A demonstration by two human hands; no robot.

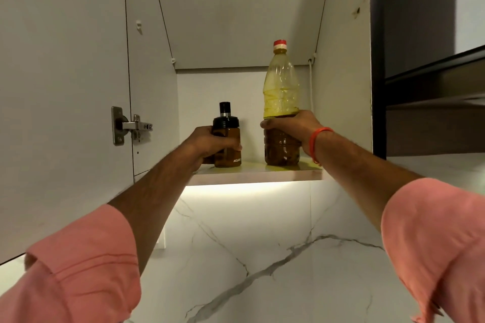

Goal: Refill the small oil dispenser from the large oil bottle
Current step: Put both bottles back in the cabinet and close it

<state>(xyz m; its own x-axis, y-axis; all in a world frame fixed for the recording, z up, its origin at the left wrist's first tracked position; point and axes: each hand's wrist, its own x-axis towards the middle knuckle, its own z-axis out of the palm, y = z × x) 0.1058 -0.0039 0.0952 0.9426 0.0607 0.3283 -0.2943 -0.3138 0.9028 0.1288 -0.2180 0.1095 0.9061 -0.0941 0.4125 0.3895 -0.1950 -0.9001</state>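
Inside an open wall cabinet, the small oil dispenser (227,136), amber with a black pump top, stands on the bottom shelf (257,174). My left hand (210,145) grips its body from the left. To its right stands the large oil bottle (281,86), clear plastic with a red cap, dark oil in its lower half. My right hand (291,126) grips it around the middle. Both bottles are upright and appear to touch the shelf.
The cabinet's open door (63,86) with a metal hinge (126,126) stands at the left. A lit marble backsplash (249,244) lies below the shelf. A dark cabinet (425,73) rises at the right.
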